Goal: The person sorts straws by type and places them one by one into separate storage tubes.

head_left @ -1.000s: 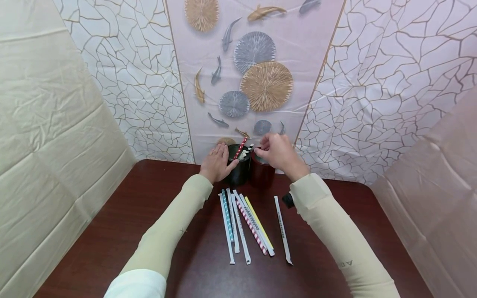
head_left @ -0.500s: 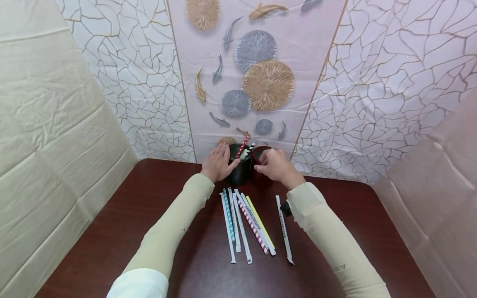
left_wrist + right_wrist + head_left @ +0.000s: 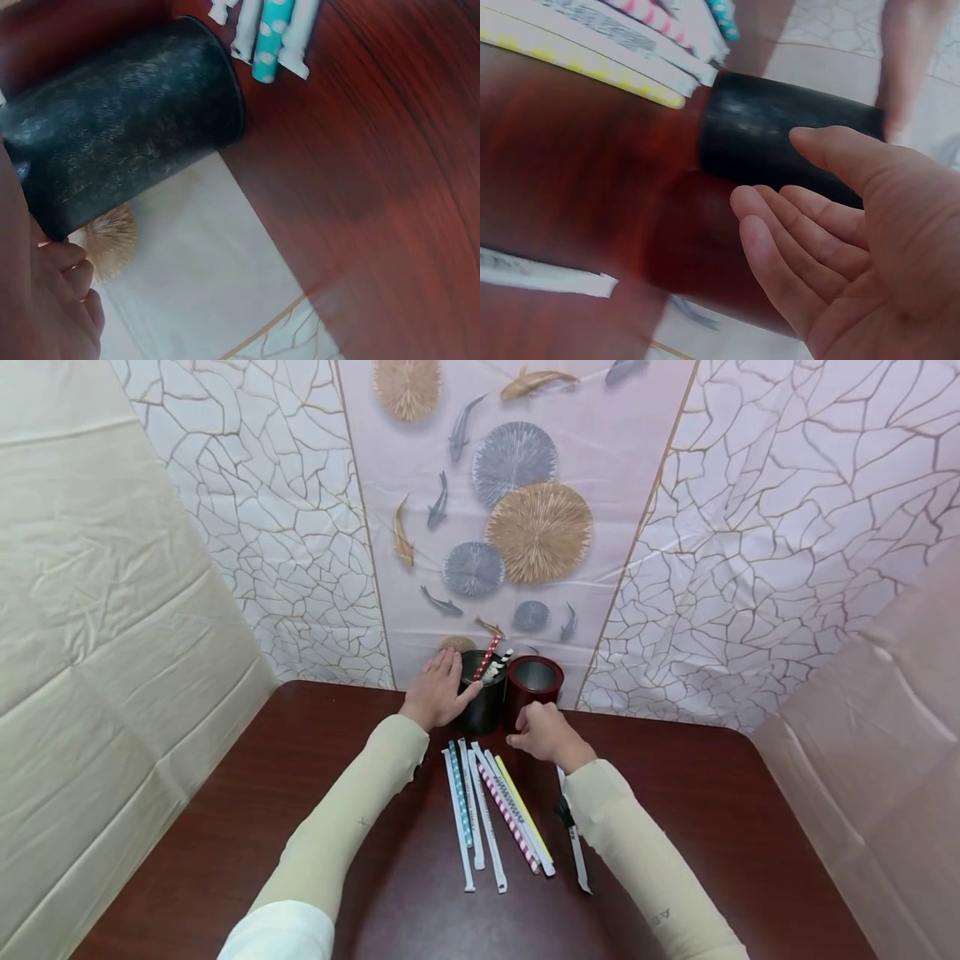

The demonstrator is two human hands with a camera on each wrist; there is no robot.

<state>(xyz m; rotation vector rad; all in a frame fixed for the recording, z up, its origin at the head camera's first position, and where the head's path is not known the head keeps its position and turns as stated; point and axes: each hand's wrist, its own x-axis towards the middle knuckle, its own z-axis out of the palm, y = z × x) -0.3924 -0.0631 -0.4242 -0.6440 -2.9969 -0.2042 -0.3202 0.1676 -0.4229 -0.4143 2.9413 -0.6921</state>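
Left hand has thumb spread; right hand curves loosely.

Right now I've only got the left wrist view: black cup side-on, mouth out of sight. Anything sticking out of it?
Observer: Yes. The head view shows a red straw with white dots poking from the black cup.
Operator: Right hand's off my view. Holding anything?
Observer: No. The right wrist view shows nothing in the right hand.
Operator: Red cup loaded?
Observer: No straw shows at its mouth; the red cup stands beside the black one.
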